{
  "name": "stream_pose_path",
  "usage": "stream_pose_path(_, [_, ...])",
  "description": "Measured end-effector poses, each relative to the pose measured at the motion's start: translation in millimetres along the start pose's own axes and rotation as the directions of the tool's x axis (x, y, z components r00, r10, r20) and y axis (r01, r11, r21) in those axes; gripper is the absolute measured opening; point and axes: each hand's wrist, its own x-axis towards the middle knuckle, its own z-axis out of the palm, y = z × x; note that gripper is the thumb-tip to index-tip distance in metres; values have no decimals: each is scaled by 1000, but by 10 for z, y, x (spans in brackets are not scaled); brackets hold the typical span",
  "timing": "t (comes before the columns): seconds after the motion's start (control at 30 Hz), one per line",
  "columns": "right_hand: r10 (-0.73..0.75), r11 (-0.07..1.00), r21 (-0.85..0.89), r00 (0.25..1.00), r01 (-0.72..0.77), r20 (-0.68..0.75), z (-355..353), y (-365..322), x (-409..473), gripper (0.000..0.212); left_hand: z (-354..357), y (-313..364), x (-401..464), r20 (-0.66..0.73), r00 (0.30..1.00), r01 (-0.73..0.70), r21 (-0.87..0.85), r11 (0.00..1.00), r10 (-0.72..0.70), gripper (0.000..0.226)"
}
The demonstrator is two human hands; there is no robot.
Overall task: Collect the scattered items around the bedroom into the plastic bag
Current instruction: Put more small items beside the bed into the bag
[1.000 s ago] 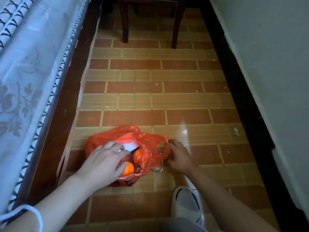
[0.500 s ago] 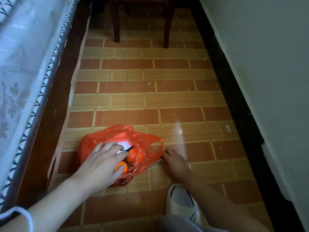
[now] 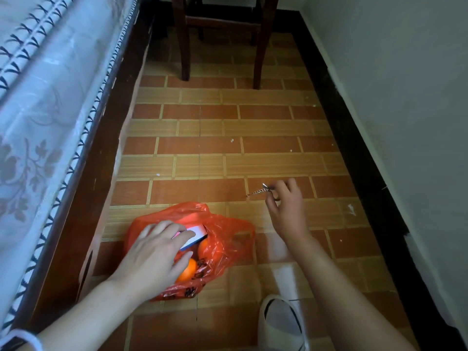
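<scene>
Red-orange plastic forms the bag (image 3: pixel 222 239), which lies crumpled on the tiled floor (image 3: pixel 266 148) close beside the dark wooden bed frame (image 3: pixel 83 224). Its mouth is spread open, and the left hand (image 3: pixel 154 259) is laid over it with fingers extended and relaxed; nothing is gripped by this hand, though its fingertips rest on a small white and blue box (image 3: pixel 196 235) lying in the opening. Two oranges are seen inside the bag: one orange (image 3: pixel 188 271) just under the left thumb, a second orange (image 3: pixel 203 249) partly veiled by the plastic beside the box. The right hand (image 3: pixel 285 209) is held above the floor, to the right of the bag and beyond it, apart from it. A thin metal chain (image 3: pixel 260 191) is pinched between its fingertips, the grip closed on one end while the rest trails out to the left. A white slipper (image 3: pixel 283 325) is seen at the lower edge, beside the right forearm. The legs of a dark wooden chair (image 3: pixel 260 46) stand at the far end of the floor, and a pale patterned bedcover (image 3: pixel 38 122) hangs on the left.
</scene>
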Motion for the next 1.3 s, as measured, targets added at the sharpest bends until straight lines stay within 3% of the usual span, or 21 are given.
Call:
stream_pose_path(0.1, [-89, 992, 87, 996, 88, 11, -35, -498, 62, 16, -80, -13, 32, -27, 996, 80, -82, 993, -82, 51])
stream_pose_path(0.2, [-189, 971, 171, 973, 165, 135, 102, -859, -45, 14, -140, -73, 56, -2, 984, 174, -139, 975, -176, 61])
stream_pose_path(0.33, [-225, 952, 268, 931, 147, 288, 368, -1025, -285, 8, -104, -216, 4, 54, 964, 268, -189, 945, -262, 72])
stream_pose_path(0.57, [-256, 961, 204, 871, 184, 420, 555, -1053, -536, 11, -43, -469, -110, 111, 959, 279, -185, 942, -262, 35])
stream_pose_path(0.73, [-253, 967, 154, 830, 203, 496, 668, -1067, -577, 12, -6, -480, -188, 218, 950, 258, -144, 955, -224, 50])
stream_pose_path(0.93, [-311, 948, 238, 769, 211, 559, 776, -1180, -665, 11, -31, -405, -158, 151, 945, 320, -260, 911, -289, 72])
stream_pose_path(1.13, [-362, 924, 323, 731, 203, 578, 852, -1285, -691, 14, 45, -411, -106, 91, 958, 287, -253, 924, -272, 42])
stream_pose_path(1.3, [-309, 926, 363, 769, 108, 560, 946, -1220, -682, 23, 95, -472, -92, 82, 958, 287, -239, 928, -275, 24])
